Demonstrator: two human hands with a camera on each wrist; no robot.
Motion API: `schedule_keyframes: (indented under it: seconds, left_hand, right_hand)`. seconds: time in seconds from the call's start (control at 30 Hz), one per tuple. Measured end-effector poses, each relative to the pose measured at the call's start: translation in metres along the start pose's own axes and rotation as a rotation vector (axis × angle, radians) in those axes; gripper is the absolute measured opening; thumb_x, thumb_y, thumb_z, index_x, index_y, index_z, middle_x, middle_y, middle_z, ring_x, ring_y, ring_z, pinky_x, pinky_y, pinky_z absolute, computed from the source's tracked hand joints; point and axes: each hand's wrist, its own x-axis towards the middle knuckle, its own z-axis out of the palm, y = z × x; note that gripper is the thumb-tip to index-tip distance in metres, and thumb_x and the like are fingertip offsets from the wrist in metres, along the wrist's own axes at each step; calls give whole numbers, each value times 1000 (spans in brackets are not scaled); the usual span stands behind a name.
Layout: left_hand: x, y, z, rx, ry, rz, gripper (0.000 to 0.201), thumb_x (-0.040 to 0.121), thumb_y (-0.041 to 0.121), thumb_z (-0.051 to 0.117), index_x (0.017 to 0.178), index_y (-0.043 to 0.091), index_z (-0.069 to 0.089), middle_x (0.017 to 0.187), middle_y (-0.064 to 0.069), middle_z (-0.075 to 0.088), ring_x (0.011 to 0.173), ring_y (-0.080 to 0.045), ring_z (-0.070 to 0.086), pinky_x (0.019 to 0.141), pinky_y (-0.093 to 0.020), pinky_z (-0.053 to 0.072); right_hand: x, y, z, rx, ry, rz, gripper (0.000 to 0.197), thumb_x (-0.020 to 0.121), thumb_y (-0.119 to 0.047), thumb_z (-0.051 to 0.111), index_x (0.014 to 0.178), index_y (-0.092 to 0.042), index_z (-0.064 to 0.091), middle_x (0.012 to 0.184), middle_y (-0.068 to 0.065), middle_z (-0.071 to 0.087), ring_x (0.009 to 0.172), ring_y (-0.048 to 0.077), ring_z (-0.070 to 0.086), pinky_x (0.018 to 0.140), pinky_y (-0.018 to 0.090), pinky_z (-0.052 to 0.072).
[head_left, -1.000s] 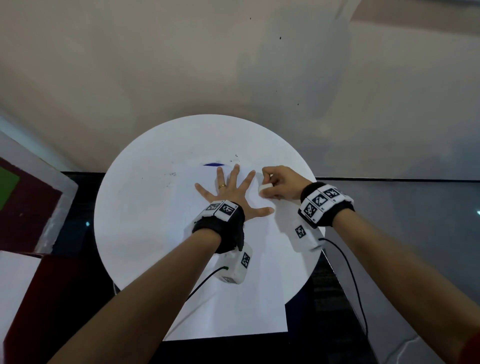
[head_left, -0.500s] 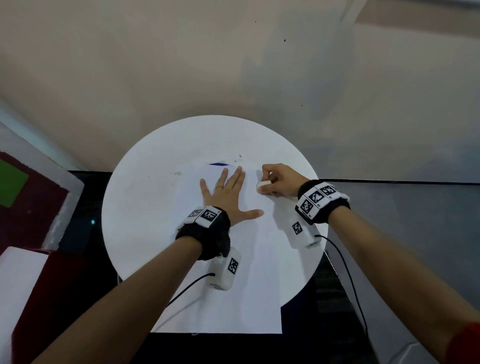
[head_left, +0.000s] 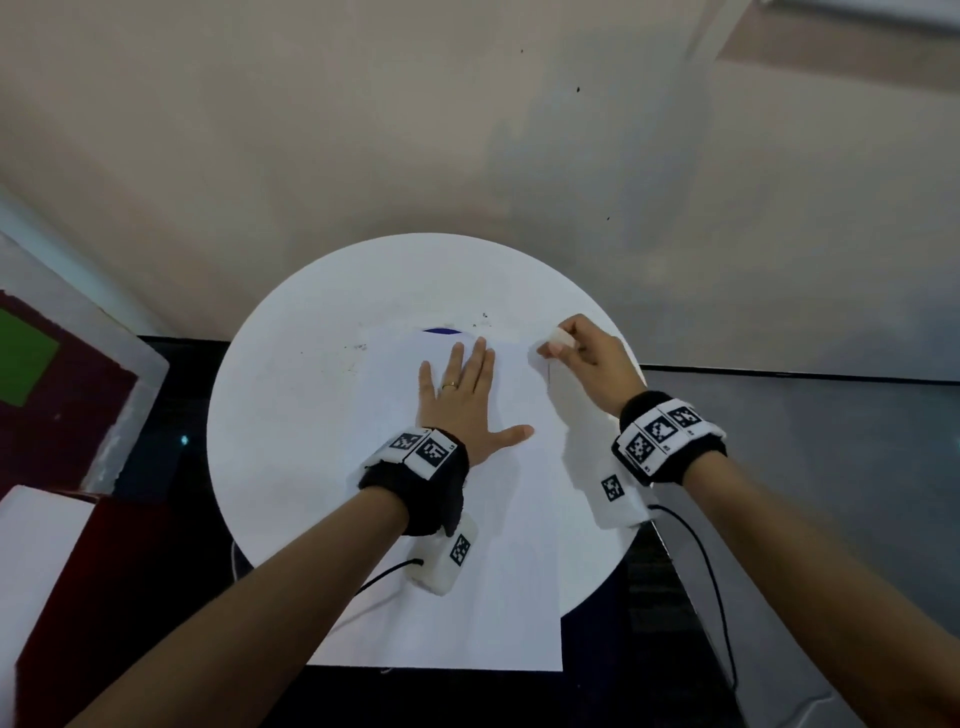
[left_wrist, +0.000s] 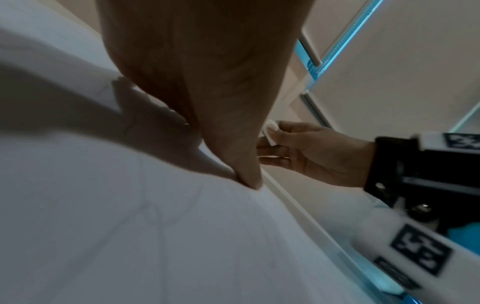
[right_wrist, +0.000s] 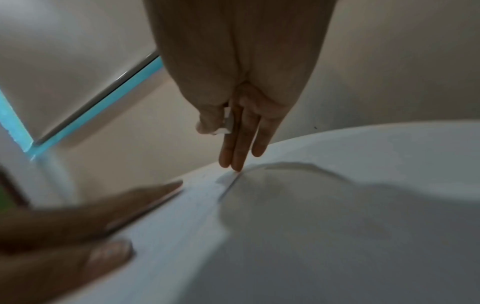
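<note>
A white sheet of paper (head_left: 493, 571) lies on a round white table (head_left: 291, 415), and its near edge hangs over the table's front. My left hand (head_left: 462, 395) presses flat on the sheet's far part, fingers straight and close together, thumb out to the right. My right hand (head_left: 587, 358) pinches a small white eraser (head_left: 561, 340) between thumb and forefinger at the sheet's far right corner. In the right wrist view the eraser (right_wrist: 228, 123) is held above the table, and the other fingertips (right_wrist: 237, 166) reach down to the paper's edge (right_wrist: 228, 189).
A small blue shape (head_left: 439, 330) peeks out from under the sheet's far edge. A beige wall rises right behind the table. A dark red and green board (head_left: 47, 374) and a white block (head_left: 31, 540) stand at the left. Cables (head_left: 711, 582) trail from both wrist units.
My left fingers have drawn together from a spread. My right hand has carried the eraser from beside the left fingertips out to the sheet's far right corner.
</note>
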Motion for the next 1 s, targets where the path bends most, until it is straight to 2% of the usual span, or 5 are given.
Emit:
schedule_keyframes:
  seconds: [0.23, 0.4, 0.57, 0.77, 1.0]
  left_hand:
    - [-10, 37, 9, 143, -19, 392, 57, 106, 35, 20, 154, 15, -3, 162, 3, -9, 149, -20, -10, 119, -41, -1]
    - [-16, 37, 5, 61, -15, -161, 70, 104, 43, 12, 148, -2, -17, 156, -17, -25, 146, -32, -17, 119, -44, 0]
    - [-15, 53, 6, 84, -50, 296, 58, 106, 36, 13, 153, 13, -11, 160, -1, -18, 147, -24, -17, 118, -43, -6]
    - [-12, 9, -4, 13, -23, -410, 76, 102, 48, 11, 147, -7, -16, 153, -28, -24, 144, -41, -18, 118, -45, -3]
    - [-19, 32, 12, 141, -89, 357, 56, 106, 38, 12, 151, 23, -18, 157, 0, -27, 144, -25, -23, 117, -42, -9]
  right_hand:
    - [-8, 3, 1, -237, -171, -34, 18, 100, -39, 37, 97, -22, 33, 90, 18, 67, 82, 35, 64, 72, 42, 51]
    - [-6, -6, 0, -244, -200, -21, 14, 102, -37, 33, 98, -24, 30, 109, 18, 69, 104, 31, 64, 86, 44, 51]
    - [-7, -10, -1, -162, -159, -10, 16, 103, -26, 35, 98, -10, 36, 111, 15, 69, 107, 22, 65, 83, 35, 51]
    - [-8, -6, 0, -198, -152, 2, 19, 103, -29, 33, 93, -13, 33, 109, 9, 71, 106, 19, 64, 85, 38, 50]
    - [-8, -6, -1, -167, -135, -12, 23, 103, -26, 35, 96, -5, 37, 107, 12, 71, 106, 16, 66, 87, 39, 51]
